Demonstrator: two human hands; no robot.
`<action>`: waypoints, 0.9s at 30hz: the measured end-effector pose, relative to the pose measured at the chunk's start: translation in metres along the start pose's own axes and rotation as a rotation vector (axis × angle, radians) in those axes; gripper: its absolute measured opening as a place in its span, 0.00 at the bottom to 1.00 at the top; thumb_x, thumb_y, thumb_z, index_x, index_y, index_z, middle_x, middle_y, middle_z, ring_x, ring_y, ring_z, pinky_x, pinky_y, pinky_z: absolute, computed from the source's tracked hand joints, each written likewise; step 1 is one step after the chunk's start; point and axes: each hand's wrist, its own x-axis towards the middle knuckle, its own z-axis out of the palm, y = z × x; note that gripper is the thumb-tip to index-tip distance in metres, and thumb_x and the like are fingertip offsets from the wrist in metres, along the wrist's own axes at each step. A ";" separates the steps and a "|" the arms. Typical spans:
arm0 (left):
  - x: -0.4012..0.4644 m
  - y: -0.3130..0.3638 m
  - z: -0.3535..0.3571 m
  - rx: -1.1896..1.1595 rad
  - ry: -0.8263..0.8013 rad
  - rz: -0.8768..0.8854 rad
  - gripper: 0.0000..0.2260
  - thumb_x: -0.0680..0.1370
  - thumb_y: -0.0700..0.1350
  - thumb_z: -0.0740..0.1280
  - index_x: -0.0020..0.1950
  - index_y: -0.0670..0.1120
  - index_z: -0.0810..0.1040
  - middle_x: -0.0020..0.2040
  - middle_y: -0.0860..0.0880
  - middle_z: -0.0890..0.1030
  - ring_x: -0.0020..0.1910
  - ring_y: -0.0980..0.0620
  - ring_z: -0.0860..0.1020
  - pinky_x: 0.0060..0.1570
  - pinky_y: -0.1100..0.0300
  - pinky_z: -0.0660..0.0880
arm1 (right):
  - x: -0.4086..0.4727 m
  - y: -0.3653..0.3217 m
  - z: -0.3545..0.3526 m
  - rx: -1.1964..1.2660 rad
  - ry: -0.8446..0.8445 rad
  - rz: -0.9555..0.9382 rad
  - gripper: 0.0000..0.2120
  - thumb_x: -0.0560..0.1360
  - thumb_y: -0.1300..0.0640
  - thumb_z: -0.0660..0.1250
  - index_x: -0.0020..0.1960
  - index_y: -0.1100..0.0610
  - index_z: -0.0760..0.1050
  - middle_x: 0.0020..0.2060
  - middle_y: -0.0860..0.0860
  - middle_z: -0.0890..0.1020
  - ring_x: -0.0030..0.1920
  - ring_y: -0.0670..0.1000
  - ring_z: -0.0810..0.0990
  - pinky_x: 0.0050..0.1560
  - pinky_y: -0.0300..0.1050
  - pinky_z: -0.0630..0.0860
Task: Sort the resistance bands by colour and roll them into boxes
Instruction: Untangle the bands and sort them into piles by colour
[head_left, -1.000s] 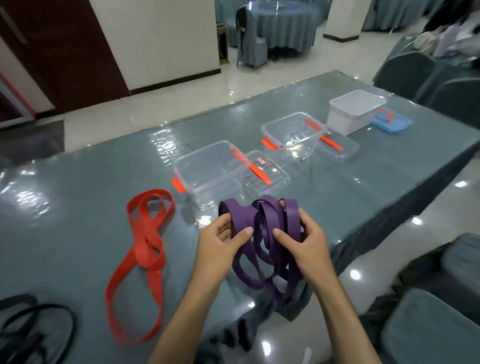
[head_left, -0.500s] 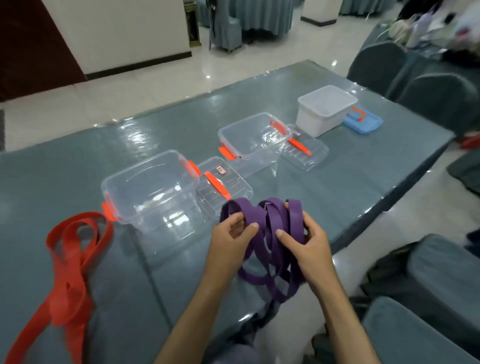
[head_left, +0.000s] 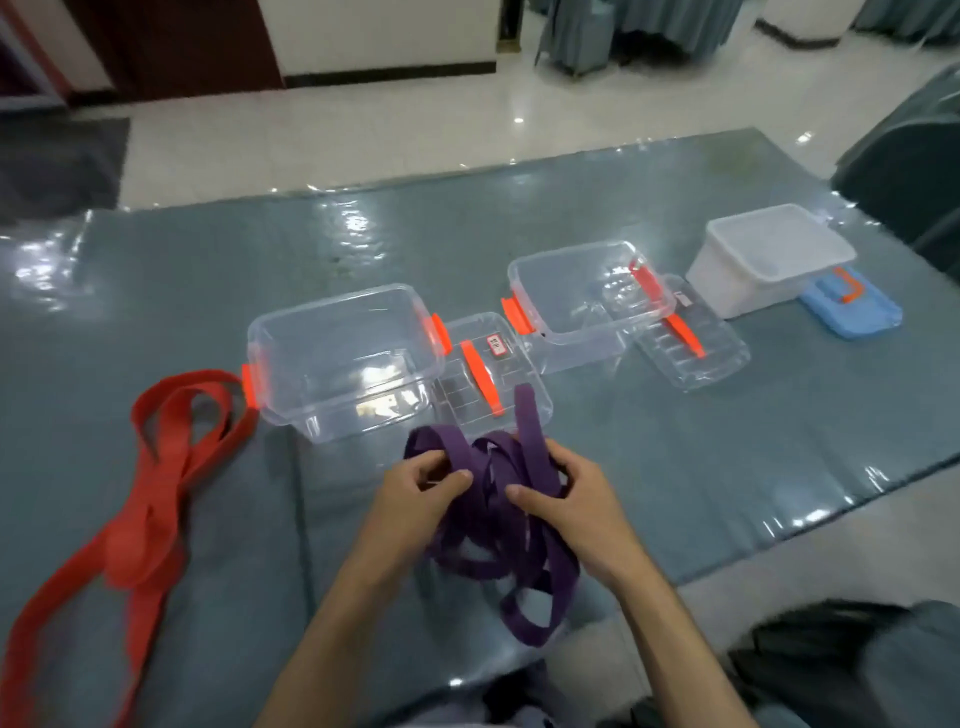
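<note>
Head view: on the tabletop, red bands lie well left of the hands. The left hand and right hand each pinch the bunched purple bands held between them. Beyond the hands sit three open boxes: a clear box, a second clear box and, farthest right, a white box.

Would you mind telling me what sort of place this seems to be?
Probably a banquet hall: a cloth-draped round table and covered chair stand on the glossy tiled floor.
</note>
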 end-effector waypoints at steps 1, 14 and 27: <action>-0.002 -0.005 -0.008 0.005 0.038 -0.011 0.09 0.82 0.37 0.71 0.49 0.50 0.88 0.46 0.50 0.89 0.43 0.56 0.86 0.42 0.63 0.80 | 0.007 0.004 0.006 -0.022 -0.045 0.006 0.21 0.71 0.58 0.79 0.62 0.45 0.83 0.53 0.50 0.89 0.53 0.56 0.88 0.53 0.51 0.85; -0.006 -0.115 -0.035 0.608 0.335 -0.070 0.20 0.80 0.35 0.70 0.72 0.46 0.81 0.65 0.50 0.85 0.62 0.56 0.82 0.66 0.60 0.75 | 0.055 0.100 0.065 -0.501 -0.579 0.150 0.38 0.79 0.66 0.69 0.84 0.54 0.57 0.76 0.54 0.72 0.74 0.53 0.73 0.76 0.49 0.68; -0.070 -0.121 -0.035 0.826 0.506 -0.009 0.16 0.84 0.41 0.67 0.72 0.46 0.79 0.68 0.50 0.78 0.69 0.52 0.73 0.69 0.61 0.68 | 0.026 0.096 0.057 -0.857 -0.311 -0.274 0.14 0.79 0.63 0.68 0.64 0.54 0.82 0.56 0.52 0.77 0.56 0.53 0.78 0.55 0.49 0.79</action>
